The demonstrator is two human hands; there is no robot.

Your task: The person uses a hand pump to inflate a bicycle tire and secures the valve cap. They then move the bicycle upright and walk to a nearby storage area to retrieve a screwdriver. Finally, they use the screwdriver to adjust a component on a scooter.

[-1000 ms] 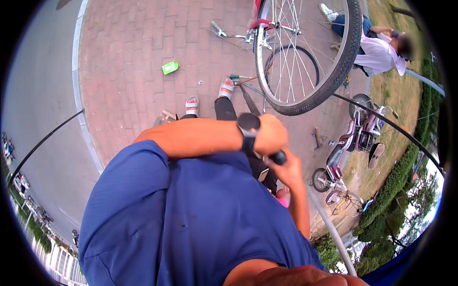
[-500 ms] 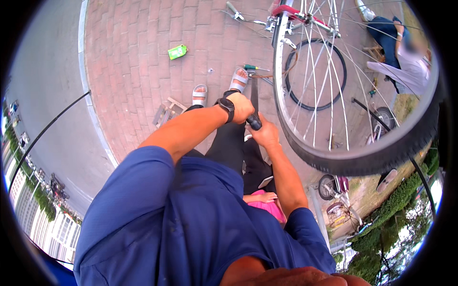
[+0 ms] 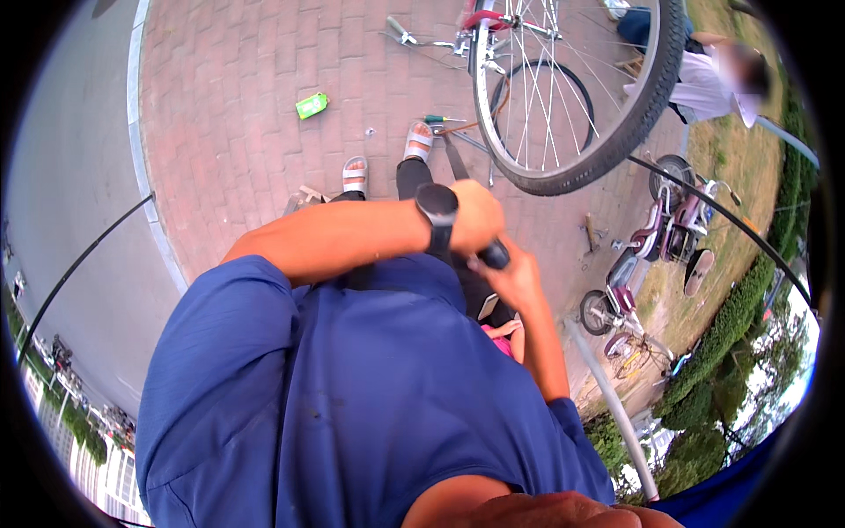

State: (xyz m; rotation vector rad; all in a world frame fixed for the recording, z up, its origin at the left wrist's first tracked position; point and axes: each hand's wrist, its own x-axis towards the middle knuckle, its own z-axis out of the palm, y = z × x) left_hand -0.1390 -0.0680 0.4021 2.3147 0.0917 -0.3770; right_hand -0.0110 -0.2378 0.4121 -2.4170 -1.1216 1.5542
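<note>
Outdoor spot in soft daylight, with reddish brick paving (image 3: 229,114) taking up most of the ground and a pale curb (image 3: 141,158) curving along its left edge, where grey asphalt road (image 3: 62,176) is running off beside it. Over on the right a strip of dry grass (image 3: 748,176) is sitting next to a trimmed green hedge (image 3: 731,326), and a couple of small kids' bikes (image 3: 669,220) are lying on the paving near it. A little green carton (image 3: 312,106) is lying on the bricks further out, and another person in a white shirt (image 3: 704,84) is crouching at the top right.
</note>
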